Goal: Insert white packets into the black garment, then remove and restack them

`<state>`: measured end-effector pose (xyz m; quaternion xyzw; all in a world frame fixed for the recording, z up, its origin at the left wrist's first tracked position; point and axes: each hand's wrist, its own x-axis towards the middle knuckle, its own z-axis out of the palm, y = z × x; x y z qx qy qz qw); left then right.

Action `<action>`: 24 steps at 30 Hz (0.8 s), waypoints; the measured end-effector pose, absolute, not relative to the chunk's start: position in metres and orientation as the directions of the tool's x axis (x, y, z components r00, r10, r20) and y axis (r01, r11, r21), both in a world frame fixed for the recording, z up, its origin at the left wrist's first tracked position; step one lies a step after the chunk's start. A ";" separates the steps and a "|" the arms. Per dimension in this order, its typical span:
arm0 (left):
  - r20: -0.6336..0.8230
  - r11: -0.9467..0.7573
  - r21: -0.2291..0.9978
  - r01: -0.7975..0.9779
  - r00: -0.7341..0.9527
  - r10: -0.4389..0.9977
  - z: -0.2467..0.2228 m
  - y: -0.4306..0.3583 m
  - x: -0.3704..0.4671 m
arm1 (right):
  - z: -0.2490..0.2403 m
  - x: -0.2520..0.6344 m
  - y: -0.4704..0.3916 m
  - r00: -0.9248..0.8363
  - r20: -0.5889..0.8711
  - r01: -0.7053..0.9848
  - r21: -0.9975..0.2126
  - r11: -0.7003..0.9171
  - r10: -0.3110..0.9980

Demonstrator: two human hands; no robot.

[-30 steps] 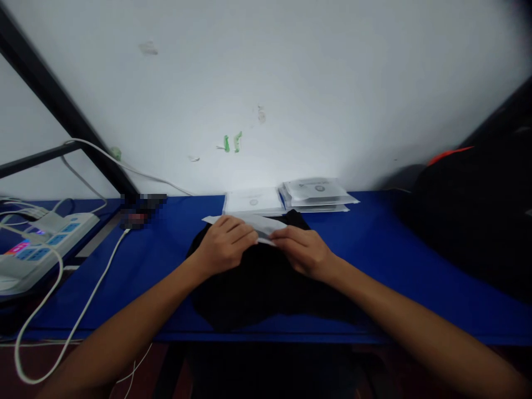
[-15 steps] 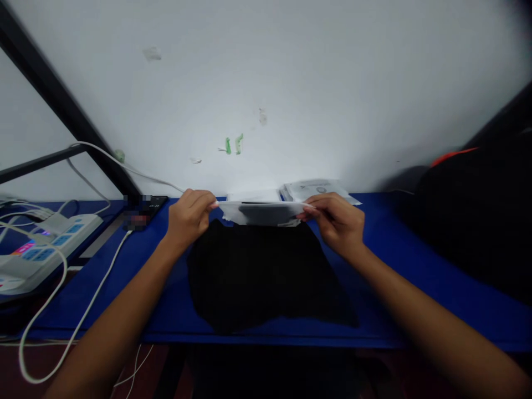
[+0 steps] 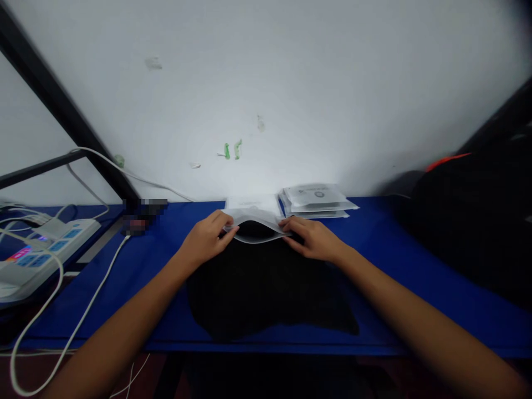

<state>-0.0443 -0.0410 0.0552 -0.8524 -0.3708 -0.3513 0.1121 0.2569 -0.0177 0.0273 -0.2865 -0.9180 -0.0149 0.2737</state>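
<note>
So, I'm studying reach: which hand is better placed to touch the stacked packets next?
Probably the right hand: it is nearer the stacked packets; the left hand is across the open pouch. Both hold its edges.

At the left lies a white power strip (image 3: 45,266) with cables (image 3: 62,271) near a black frame (image 3: 52,94), at the right is a black object (image 3: 469,227) with an orange edge (image 3: 448,160), and behind the blue table (image 3: 369,249) the wall (image 3: 332,100) carries green marks (image 3: 226,151).
</note>
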 end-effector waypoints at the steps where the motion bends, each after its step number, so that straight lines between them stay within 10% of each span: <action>1: 0.675 -0.677 0.032 0.735 0.484 0.557 0.054 -0.041 -0.043 | 0.030 0.254 -0.021 -0.679 0.526 0.562 -0.076 0.823 0.512; 8: 0.718 -0.601 -0.129 0.789 0.492 0.492 0.052 -0.058 -0.024 | 0.033 0.215 -0.054 -0.755 0.624 0.364 0.147 0.920 0.199; 17: 0.685 -0.737 -0.185 0.650 0.623 0.378 0.050 -0.077 -0.006 | 0.006 0.202 -0.034 -0.730 0.468 0.578 0.036 0.815 0.498; 24: 0.503 -0.612 -0.116 0.782 0.577 0.643 0.056 -0.075 -0.013 | 0.020 0.214 -0.041 -0.769 0.583 0.484 0.266 0.833 0.261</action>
